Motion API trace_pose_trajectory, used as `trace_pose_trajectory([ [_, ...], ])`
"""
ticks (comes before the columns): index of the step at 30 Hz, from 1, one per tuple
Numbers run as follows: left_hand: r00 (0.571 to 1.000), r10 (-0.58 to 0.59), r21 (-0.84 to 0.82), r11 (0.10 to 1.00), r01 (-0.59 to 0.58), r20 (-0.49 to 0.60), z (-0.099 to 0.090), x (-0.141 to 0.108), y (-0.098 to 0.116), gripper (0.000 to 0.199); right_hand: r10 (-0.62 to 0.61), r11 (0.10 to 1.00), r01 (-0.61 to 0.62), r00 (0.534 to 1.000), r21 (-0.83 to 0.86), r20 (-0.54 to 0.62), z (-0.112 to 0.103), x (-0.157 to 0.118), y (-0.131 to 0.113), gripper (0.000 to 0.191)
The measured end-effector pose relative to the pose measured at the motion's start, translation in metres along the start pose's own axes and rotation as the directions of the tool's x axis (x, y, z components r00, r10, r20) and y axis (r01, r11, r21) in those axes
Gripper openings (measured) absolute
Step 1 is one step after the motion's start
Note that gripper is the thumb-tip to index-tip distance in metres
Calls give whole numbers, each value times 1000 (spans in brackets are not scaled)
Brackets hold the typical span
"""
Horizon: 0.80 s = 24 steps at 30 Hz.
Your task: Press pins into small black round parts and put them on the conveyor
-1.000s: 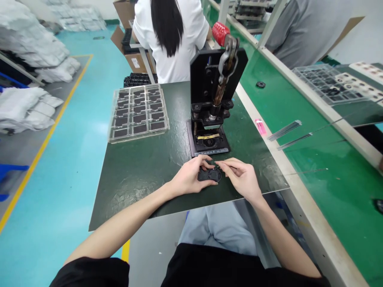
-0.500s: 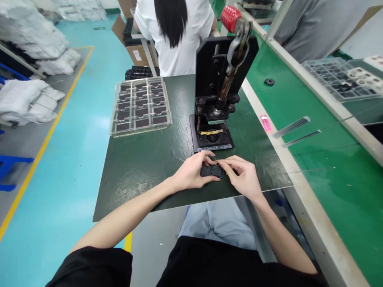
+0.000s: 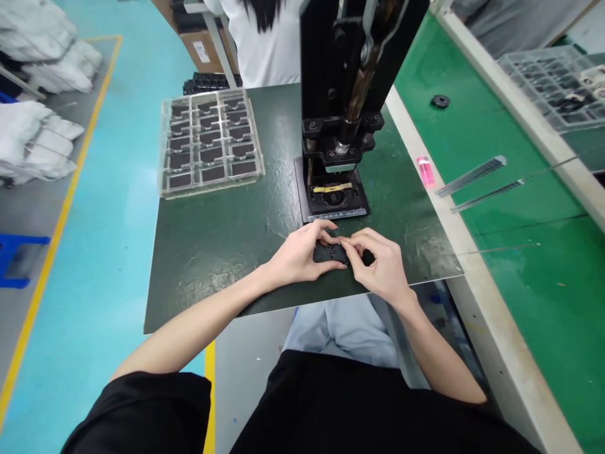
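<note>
The person's left hand (image 3: 302,252) and right hand (image 3: 380,268) meet near the front edge of the dark worktop (image 3: 212,252), their fingers clamped together on a black moulded part (image 3: 331,253). The part rests on the worktop between the palms, mostly hidden. The right fingertips pinch at its upper edge, though what they grip there is too small to tell.

At 12 o'clock stands a black hand press (image 3: 326,63), its head raised above a nest (image 3: 333,198) marked with a yellow strip. Whether that nest is loaded, I cannot tell. At 10 o'clock, a clear plastic tray (image 3: 208,189) shows dark pieces in its pockets.

At 2 o'clock, a pink tube (image 3: 426,171) and thin metal strips (image 3: 472,176) lie on a green bench (image 3: 520,284). Beyond the worktop's left side, white sacks (image 3: 42,139) sit past a teal floor (image 3: 118,252).
</note>
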<state>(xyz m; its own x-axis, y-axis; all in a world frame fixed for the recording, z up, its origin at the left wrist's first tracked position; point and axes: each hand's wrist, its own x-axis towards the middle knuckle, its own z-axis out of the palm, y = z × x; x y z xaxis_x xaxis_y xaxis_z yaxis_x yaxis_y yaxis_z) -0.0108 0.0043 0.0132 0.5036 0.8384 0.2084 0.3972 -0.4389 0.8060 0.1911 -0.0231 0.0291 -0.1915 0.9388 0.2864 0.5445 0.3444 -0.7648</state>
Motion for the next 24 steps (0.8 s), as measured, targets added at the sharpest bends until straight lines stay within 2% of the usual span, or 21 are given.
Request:
trace_pose_trajectory([
  [2,1000,-4,1,1000,4,-2,0,0,1,67,37,997,-37,999,61,2,-1,0,3,26],
  [4,1000,-17,5,1000,17,-5,-1,1,2,67,127,975,-114,990,193,-59,-3,0,9,26],
  [7,1000,-28,24,999,28,-9,0,1,2,65,313,884,-193,920,425,-234,-6,0,17,27],
  [9,1000,-26,39,999,27,-7,1,1,1,65,379,835,-191,880,515,-288,-6,1,20,27],
  [13,999,-4,39,999,5,-38,0,-2,5,65,395,796,-181,879,578,-268,-3,3,17,29],
  [15,991,48,67,997,-40,-123,-5,-1,10,62,397,789,-164,872,592,-288,-1,3,17,29],
  [17,961,110,130,988,-79,-252,-12,4,14,59,397,784,-146,865,603,-306,1,4,17,27],
  [20,913,133,203,978,-56,-386,-24,22,11,58,395,776,-151,873,612,-285,3,5,18,25],
  [24,922,79,197,980,-3,-380,-32,53,-9,55,424,740,-165,867,652,-262,6,7,19,26],
])
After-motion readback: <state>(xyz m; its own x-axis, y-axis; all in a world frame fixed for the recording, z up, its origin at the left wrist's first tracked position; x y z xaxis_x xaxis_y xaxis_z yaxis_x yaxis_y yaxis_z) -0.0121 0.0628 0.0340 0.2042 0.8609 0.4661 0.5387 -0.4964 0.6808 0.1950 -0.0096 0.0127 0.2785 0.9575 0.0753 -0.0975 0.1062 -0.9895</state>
